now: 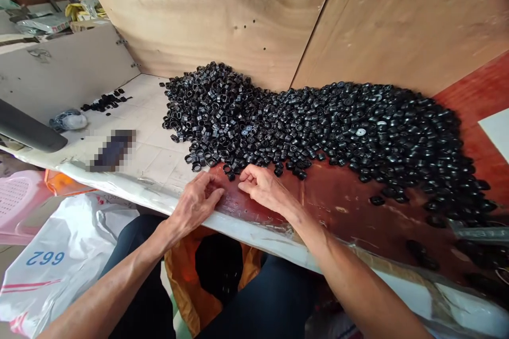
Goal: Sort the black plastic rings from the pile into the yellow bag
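A large heap of small black plastic rings [217, 100] lies against the wooden back board, joined on the right by a spread of black caps [358, 122]. My left hand [198, 198] is at the table's front edge, fingers curved and thumb apart, with nothing visible between them. Close by on the right, my right hand [263, 188] has its thumb and fingers drawn together at the heap's near edge; whatever they hold, if anything, is hidden. A few loose rings [228, 170] lie between the two hands, just beyond the fingertips.
Wooden boards [222, 16] stand behind the heap. At left are a blurred-out dark object [113, 151], a small pile of black pieces [105, 101] and a grey tube [32, 127]. Below the edge, an orange bag [181, 275] holds black parts; a white sack [75, 233] stands left.
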The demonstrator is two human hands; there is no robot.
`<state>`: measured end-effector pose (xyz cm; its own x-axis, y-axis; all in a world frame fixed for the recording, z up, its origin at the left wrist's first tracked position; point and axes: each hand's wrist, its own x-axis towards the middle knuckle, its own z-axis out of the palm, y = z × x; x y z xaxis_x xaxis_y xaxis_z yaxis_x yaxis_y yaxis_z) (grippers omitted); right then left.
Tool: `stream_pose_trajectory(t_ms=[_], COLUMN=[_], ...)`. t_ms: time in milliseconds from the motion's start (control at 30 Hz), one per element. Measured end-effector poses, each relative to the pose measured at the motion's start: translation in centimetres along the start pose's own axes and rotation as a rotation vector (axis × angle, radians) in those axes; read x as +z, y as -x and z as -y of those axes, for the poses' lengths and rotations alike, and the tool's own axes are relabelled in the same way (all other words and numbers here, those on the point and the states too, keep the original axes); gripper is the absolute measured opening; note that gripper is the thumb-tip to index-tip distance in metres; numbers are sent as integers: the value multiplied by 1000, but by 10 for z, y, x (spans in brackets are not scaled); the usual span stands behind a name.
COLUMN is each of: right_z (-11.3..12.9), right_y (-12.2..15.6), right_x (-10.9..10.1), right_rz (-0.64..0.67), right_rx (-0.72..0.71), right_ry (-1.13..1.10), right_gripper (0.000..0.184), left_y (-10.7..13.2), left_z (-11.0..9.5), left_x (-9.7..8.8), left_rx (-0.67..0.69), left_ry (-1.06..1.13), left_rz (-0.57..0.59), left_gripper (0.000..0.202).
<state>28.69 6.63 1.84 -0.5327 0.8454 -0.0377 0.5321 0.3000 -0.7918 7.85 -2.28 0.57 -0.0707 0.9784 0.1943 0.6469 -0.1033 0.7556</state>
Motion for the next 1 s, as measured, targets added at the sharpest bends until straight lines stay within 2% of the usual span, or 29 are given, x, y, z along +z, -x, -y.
stream_pose_trajectory(t_ms=[33,100,167,200,267,433,600,733,800,900,1000], right_z=[-3,-8,-11,-12,-12,-10,-10,-11,-12,-15,-18], right_y=[-1,-3,-3,-3,-3,-6,-7,-7,-8,-10,-12], right_x=[3,11,18,21,25,24,20,19,18,19,19], right_rz=[-55,-80,-36,-16,-16,-98,-152,-209,-190,-148,-209], right_rx=[-66,-257,-392,-412,-395,-270,-178,-151,-167,-177,-194], right_ry=[34,104,198,245,316,427,479,454,455,458,297], right_gripper=[9,22,34,35,31,4,13,15,19,7,11], left_y=[-9,-25,-36,-40,-44,-42,-37,-32,-30,-27,-26], left_z=[4,12,17,18,17,12,12,10,8,5,2], left_x=[8,19,25,26,25,24,25,25,24,24,25], left_rx=[29,63,76,80,82,77,125,99,76,39,45], left_ry=[-32,-107,-183,-213,-255,-255,-255,-219,-196,-128,17], left_rz=[-49,-89,-88,-77,-51,-31,-32,-52,-70,-94,-110], left_gripper=[18,38,44,42,35,23,29,32,30,25,23])
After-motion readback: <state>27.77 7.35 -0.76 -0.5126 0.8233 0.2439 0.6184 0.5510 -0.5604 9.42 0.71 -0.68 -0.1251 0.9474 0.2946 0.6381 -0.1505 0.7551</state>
